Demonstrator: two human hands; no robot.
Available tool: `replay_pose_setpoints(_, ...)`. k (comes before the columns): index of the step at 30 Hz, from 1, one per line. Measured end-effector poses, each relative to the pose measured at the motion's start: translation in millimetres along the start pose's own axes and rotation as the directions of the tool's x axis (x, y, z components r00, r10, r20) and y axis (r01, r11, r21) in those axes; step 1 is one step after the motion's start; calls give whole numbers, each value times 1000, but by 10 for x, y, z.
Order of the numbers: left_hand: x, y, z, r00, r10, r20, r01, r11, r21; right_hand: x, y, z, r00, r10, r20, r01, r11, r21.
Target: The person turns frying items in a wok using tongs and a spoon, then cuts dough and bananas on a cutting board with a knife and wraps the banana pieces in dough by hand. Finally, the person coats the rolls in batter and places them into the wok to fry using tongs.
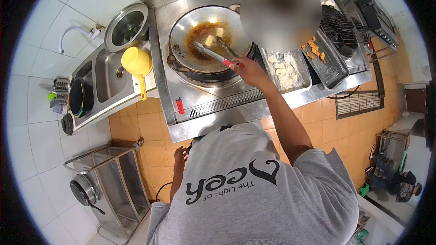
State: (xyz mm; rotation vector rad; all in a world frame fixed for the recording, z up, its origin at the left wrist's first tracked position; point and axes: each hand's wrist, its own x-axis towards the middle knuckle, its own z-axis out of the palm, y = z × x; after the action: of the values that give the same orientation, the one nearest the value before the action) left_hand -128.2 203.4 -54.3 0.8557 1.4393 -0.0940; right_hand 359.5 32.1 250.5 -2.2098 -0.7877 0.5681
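Observation:
My right hand (250, 70) grips metal tongs (210, 53) with red on the handle. The tongs' two arms stand apart inside a large wok (181, 31) on the stove. Pale pieces of food (210, 41) sit in the brownish oil (195, 54), between and beside the tong tips. My left hand (180, 155) hangs low at my side by my waist, its fingers apart and nothing visible in it. Right of the wok, a tray (309, 84) holds flour-coated pieces (285, 70).
Another tray (334, 73) holds orange fried pieces (315, 50). A red lighter (180, 105) lies on the stove's front. Left are a yellow dipper (136, 60), a sink (109, 79) and a large pot (129, 29). A round blur hides part of the stove. A person (393, 183) is far right.

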Motion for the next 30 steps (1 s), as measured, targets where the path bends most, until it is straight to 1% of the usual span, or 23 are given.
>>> replay_pose_setpoints(2, 8, -1, -12, 1000, 19, 16, -19, 1000, 0, -21, -68, 53, 999, -26, -26, 27, 999, 19)
replay_pose_setpoints(5, -14, 71, 6, 1000, 23, 2, -23, 1000, 10, 89, 113, 316, 986, -115, -118, 106, 991, -82)
replay_pose_setpoints(8, 1, 67, -41, 1000, 28, 4, -28, 1000, -15, 60, 71, 412, 992, -82, -93, 74, 993, -90)
replay_pose_setpoints(14, -71, -19, -78, 999, 33, -9, -33, 999, -18, -61, 15, 518, 989, -123, -85, 117, 991, -71)
replay_pose_setpoints(15, -85, -19, -79, 999, 32, -15, -32, 999, -8, -81, -16, 501, 992, -112, -58, 109, 992, -63)
replay_pose_setpoints(17, 110, -174, -191, 994, 95, 62, -91, 994, -59, -130, -105, 427, 996, -92, -4, 91, 995, -50)
replay_pose_setpoints(18, 98, -171, -190, 987, 127, 98, -119, 989, -87, -135, -85, 439, 994, -109, -10, 108, 993, -56)
replay_pose_setpoints(20, 103, -151, -159, 994, 98, 36, -97, 995, -39, -127, -29, 482, 989, -146, -22, 144, 987, -70)
replay_pose_setpoints(21, 142, -172, -166, 996, 86, 4, -86, 996, -17, -121, -6, 498, 991, -136, -6, 135, 988, -80)
replay_pose_setpoints(23, 220, -212, -183, 988, 151, 38, -148, 987, -65, -104, 33, 530, 993, -118, 24, 120, 987, -103)
replay_pose_setpoints(24, 204, -186, -161, 981, 185, 55, -179, 980, -90, -98, 58, 553, 992, -124, 14, 125, 986, -110)
replay_pose_setpoints(26, 174, -118, -135, 994, 108, 30, -105, 991, -89, -86, 111, 594, 991, -135, -6, 133, 983, -125)
replay_pose_setpoints(27, 89, -39, -88, 997, 69, 17, -67, 994, -89, -86, 105, 585, 993, -122, 10, 122, 985, -122)
replay_pose_setpoints(30, -158, 117, 33, 996, 90, 0, -89, 995, -52, -100, 49, 517, 995, -91, 49, 96, 990, -100)
